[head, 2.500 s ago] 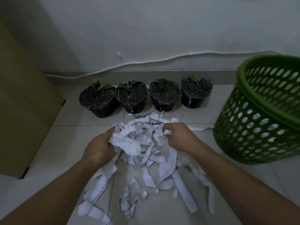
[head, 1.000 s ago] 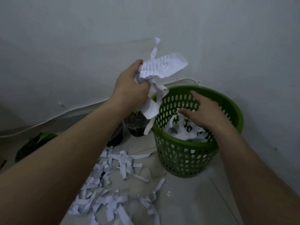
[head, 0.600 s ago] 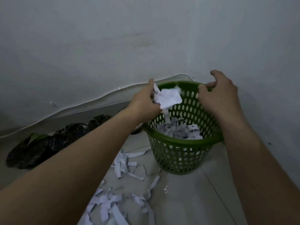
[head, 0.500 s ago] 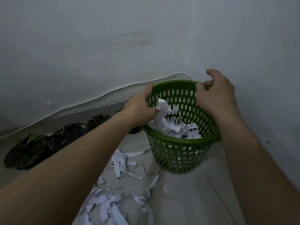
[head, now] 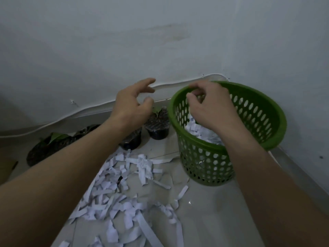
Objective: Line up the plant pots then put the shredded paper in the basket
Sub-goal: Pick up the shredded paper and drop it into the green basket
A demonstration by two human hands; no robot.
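Note:
The green perforated basket (head: 206, 161) stands on the tiled floor at the right, near the wall. White shredded paper (head: 203, 133) lies inside it. More shredded paper (head: 115, 195) is strewn over the floor in front of me. Several black plant pots stand in a row along the wall; the rightmost pot (head: 157, 128) is just left of the basket, and another pot (head: 49, 147) is at the far left. My left hand (head: 132, 104) hovers above the pots, fingers spread, holding nothing. My right hand (head: 211, 107) hangs over the basket's near left rim, fingers loosely curled.
A white cable (head: 85, 108) runs along the wall above the skirting. A corner of a brown cardboard box (head: 6, 168) shows at the left edge. The basket stands close to the room's right-hand corner.
My left hand has let its bunch of paper fall into the basket and drawn back to the left. My right hand has left the far rim and come to the near left side.

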